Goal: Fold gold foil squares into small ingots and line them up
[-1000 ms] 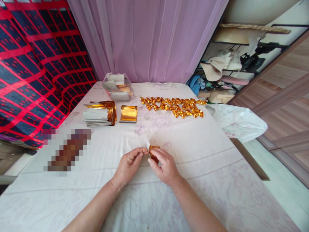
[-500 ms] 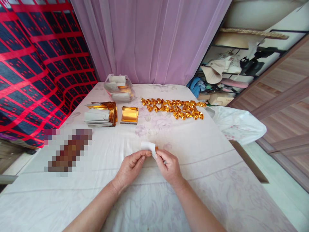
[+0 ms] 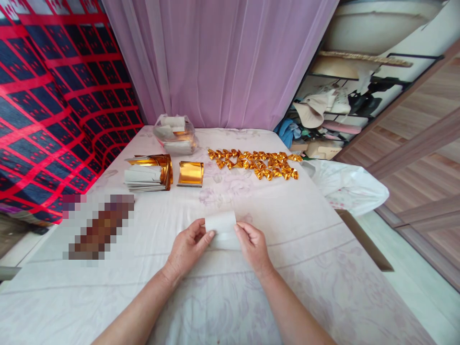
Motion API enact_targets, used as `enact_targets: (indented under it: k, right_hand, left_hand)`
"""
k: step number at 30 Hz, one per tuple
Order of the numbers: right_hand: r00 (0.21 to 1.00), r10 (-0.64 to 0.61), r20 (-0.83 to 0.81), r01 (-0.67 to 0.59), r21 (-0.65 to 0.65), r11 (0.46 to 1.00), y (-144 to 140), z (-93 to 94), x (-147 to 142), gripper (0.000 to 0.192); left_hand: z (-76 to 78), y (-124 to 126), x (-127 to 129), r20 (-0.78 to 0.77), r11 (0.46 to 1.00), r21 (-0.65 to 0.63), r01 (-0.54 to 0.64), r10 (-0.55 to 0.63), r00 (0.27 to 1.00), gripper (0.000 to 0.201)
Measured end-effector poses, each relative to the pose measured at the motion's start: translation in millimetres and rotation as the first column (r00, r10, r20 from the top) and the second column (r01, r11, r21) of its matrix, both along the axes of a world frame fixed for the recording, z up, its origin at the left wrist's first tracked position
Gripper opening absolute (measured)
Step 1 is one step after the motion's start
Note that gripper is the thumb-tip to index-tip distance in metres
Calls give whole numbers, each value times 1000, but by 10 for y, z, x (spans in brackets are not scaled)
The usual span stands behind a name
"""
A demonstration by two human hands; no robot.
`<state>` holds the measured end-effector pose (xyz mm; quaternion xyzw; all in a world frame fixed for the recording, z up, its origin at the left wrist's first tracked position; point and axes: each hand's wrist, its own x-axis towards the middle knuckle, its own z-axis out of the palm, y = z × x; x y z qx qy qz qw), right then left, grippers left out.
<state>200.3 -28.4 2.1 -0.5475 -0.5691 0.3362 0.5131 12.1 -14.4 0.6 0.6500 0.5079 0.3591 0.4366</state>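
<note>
My left hand (image 3: 187,247) and my right hand (image 3: 252,244) each pinch one end of a small paper sheet (image 3: 222,224), its white side facing me, held flat just above the white floral tablecloth (image 3: 287,258). Farther back lies a row of several folded gold foil pieces (image 3: 255,163). To the left of them sit a short stack of gold foil sheets (image 3: 191,173) and a bigger pile of gold and white sheets (image 3: 148,172).
A clear plastic bag (image 3: 175,134) with paper sits at the table's far end, before a purple curtain. A blurred patch (image 3: 98,225) covers something at the left. A white bag (image 3: 350,184) hangs off the right edge. Cluttered shelves stand at the right.
The sheet was pinched small between my fingertips with its gold side showing. Now it is spread out flat between both hands, white side up. My hands have moved apart.
</note>
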Motion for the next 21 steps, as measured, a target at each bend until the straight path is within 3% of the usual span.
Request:
enact_targets:
  k: [5, 13, 17, 21]
  right_hand:
    - [987, -16, 157, 15, 2, 1000, 15, -35, 7, 34]
    - [845, -109, 524, 59, 111, 992, 58, -148, 26, 32]
    - [743, -136, 656, 65, 131, 989, 81, -188, 55, 29]
    - [653, -120, 748, 77, 92, 993, 86, -179, 62, 26]
  left_hand:
    - [-99, 6, -6, -75, 998, 11, -61, 62, 995, 38]
    - [74, -24, 17, -309, 997, 48, -67, 78, 948, 69]
    - [61, -25, -19, -390, 994, 96, -48, 82, 917, 63]
    - [70, -9, -61, -470, 978, 209, 1, 100, 877, 37]
